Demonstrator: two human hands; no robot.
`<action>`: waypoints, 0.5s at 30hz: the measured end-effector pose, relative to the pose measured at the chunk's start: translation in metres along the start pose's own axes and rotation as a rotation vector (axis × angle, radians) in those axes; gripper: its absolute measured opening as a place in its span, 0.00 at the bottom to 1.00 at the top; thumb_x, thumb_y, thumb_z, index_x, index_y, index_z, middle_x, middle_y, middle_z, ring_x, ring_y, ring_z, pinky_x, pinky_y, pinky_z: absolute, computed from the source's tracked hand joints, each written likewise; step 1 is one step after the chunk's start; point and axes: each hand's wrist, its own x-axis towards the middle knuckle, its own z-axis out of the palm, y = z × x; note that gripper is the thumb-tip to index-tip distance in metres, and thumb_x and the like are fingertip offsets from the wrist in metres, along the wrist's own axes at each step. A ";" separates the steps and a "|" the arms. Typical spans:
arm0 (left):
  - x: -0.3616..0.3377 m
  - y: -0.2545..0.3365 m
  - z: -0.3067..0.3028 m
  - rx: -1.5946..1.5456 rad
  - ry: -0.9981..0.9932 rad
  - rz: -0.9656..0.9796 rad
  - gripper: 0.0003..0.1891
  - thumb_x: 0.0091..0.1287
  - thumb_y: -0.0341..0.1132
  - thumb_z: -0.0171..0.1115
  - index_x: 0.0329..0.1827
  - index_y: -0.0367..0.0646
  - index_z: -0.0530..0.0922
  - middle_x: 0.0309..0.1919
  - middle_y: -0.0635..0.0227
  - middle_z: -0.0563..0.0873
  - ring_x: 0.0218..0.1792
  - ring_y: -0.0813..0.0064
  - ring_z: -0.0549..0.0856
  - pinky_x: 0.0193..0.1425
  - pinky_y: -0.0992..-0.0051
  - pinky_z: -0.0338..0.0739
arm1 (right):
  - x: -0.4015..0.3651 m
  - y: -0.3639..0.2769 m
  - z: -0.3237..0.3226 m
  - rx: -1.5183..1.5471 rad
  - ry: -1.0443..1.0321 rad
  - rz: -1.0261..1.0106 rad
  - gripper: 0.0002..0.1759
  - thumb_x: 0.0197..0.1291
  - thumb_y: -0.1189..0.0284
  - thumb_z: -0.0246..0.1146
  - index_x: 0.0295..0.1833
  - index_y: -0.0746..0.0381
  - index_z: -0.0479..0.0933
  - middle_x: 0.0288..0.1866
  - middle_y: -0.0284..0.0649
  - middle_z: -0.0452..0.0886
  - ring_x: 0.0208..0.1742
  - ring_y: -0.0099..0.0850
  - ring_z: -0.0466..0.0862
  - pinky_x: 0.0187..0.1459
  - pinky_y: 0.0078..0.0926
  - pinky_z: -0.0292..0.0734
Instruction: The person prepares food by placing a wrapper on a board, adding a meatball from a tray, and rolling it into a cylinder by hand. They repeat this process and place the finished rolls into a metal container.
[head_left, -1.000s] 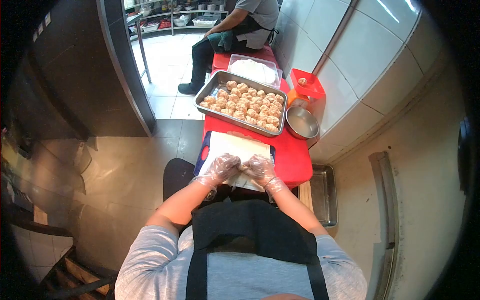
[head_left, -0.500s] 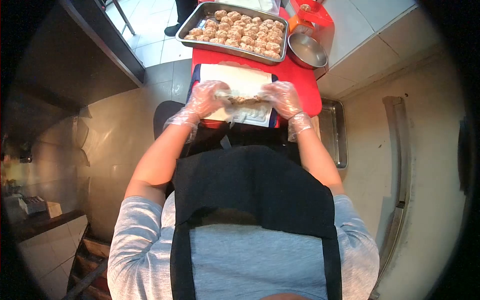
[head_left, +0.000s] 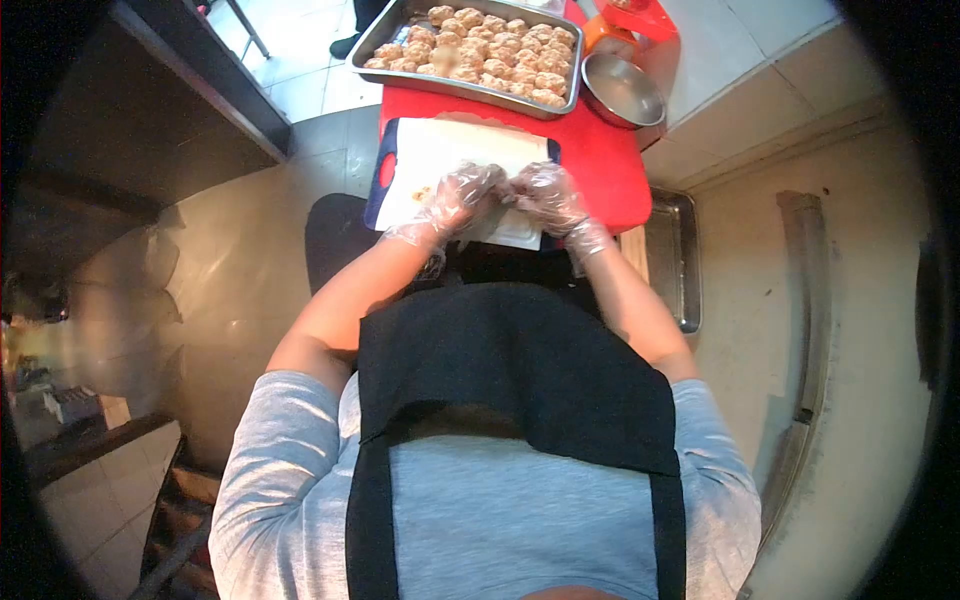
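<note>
Both my hands wear clear plastic gloves and meet low over a white cutting board [head_left: 410, 205] with dark blue ends. My left hand [head_left: 468, 192] has its fingers curled in, close to the board's middle. Beside it, my right hand [head_left: 545, 195] is also closed, its fingertips nearly touching those of the left. Whatever they pinch is hidden by the gloves and fingers. A pale, thin sheet [head_left: 450, 145] lies on the board beyond the hands. To the left of my left hand is a small brownish scrap [head_left: 423, 194].
Beyond the board, a metal tray [head_left: 465, 97] holds many lumpy, light-brown balls [head_left: 490, 50] on the red table [head_left: 610, 175]. A round metal bowl [head_left: 622, 90] stands right of it. Lower right is another metal tray [head_left: 686, 265]. A person's shoe [head_left: 343, 46] shows at upper left.
My hands have moved closer together, and the strip of meat filling seen between them is now hidden. The small scrap on the board's left has come into view.
</note>
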 end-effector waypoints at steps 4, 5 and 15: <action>0.000 0.018 -0.015 0.072 0.048 0.122 0.16 0.59 0.36 0.69 0.50 0.47 0.78 0.44 0.58 0.85 0.47 0.53 0.83 0.54 0.59 0.78 | 0.003 -0.005 -0.011 0.105 0.080 -0.093 0.14 0.51 0.60 0.69 0.39 0.57 0.85 0.35 0.42 0.84 0.43 0.42 0.83 0.49 0.42 0.76; -0.003 0.018 -0.017 0.038 0.128 0.240 0.16 0.59 0.36 0.68 0.49 0.47 0.78 0.43 0.58 0.85 0.47 0.53 0.83 0.53 0.59 0.78 | 0.002 0.002 -0.003 0.072 0.067 -0.116 0.14 0.51 0.59 0.69 0.38 0.57 0.85 0.34 0.42 0.84 0.43 0.42 0.83 0.49 0.42 0.76; -0.005 0.035 -0.043 -0.017 -0.014 -0.003 0.21 0.58 0.35 0.69 0.55 0.45 0.78 0.44 0.55 0.85 0.47 0.51 0.84 0.53 0.60 0.78 | -0.002 -0.004 0.000 0.220 0.175 0.012 0.14 0.52 0.62 0.72 0.42 0.58 0.85 0.41 0.43 0.87 0.47 0.42 0.84 0.51 0.38 0.78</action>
